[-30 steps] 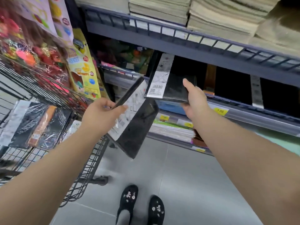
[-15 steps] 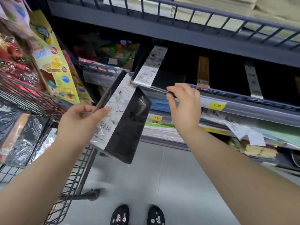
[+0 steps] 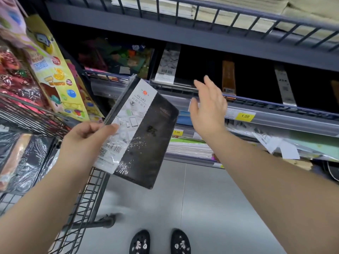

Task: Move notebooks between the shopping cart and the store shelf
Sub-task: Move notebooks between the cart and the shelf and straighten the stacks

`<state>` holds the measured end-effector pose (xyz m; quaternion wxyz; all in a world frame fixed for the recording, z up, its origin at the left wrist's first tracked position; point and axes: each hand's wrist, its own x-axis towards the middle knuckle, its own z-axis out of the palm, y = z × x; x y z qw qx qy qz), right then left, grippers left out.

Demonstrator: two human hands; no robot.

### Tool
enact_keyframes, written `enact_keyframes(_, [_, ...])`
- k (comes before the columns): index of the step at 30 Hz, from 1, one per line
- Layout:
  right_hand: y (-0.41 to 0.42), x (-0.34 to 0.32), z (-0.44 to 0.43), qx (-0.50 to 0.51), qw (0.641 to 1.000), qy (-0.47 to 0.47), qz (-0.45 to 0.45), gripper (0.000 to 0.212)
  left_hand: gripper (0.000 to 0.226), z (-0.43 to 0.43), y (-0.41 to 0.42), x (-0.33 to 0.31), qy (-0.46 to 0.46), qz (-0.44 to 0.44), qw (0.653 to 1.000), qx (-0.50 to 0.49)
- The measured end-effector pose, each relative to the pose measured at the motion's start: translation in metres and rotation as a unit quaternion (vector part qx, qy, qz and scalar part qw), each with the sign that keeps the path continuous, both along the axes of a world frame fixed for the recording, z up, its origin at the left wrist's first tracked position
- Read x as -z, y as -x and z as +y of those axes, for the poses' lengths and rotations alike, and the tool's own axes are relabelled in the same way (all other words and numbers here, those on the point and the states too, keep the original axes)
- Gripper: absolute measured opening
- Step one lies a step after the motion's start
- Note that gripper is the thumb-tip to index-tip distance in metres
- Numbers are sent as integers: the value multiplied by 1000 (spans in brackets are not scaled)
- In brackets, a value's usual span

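Note:
My left hand (image 3: 86, 142) grips a black shrink-wrapped diary notebook (image 3: 146, 136) with a white label band, held tilted in front of the shelf. My right hand (image 3: 209, 107) hovers with fingers spread and holds nothing, just in front of the shelf rail (image 3: 266, 107). Another black notebook (image 3: 167, 66) with a white band lies on the dark shelf behind that hand. More wrapped black notebooks (image 3: 31, 158) lie in the wire shopping cart (image 3: 88, 195) at the left.
Colourful packets (image 3: 55, 76) hang at the upper left beside the cart. Paper stacks (image 3: 238, 13) fill the top shelf behind a rail. Yellow price tags (image 3: 244, 116) line the shelf edge; pads lie on the lower shelf (image 3: 187, 149). My shoes (image 3: 159, 242) stand on grey tiles.
My right hand slid its notebook onto the shelf, let go and drew back with fingers spread. My left hand turned its notebook cover-up and lifted it slightly.

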<state>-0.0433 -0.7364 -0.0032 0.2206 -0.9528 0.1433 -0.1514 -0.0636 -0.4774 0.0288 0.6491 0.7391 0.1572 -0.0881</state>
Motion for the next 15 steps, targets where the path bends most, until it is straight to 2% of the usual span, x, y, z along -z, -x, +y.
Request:
enact_keyframes(2, [20,-4,5,1,990,-134,-43,20,18,4,4,-4,41,16,999,-8])
enact_keyframes(3, [29,-8,10,-6,978,-206,-30,14,19,4,7,-7,55,20,998,-14])
enact_keyframes(6, [51,-26,29,-18,924,-379,42,27,14,-10,9,-20,92,38,995,-24])
enact_keyframes(8, [62,-37,40,-13,903,-424,69,22,9,-20,5,-25,115,54,991,-39])
enact_keyframes(12, [80,-61,45,-36,841,-508,181,25,33,-39,-6,-29,139,98,984,-51])
enact_keyframes(14, [85,-68,43,-65,824,-516,224,27,36,-48,-14,-28,151,107,982,-39])
enact_keyframes(15, [84,-70,41,-57,819,-527,219,26,35,-52,-20,-27,148,109,983,-23])
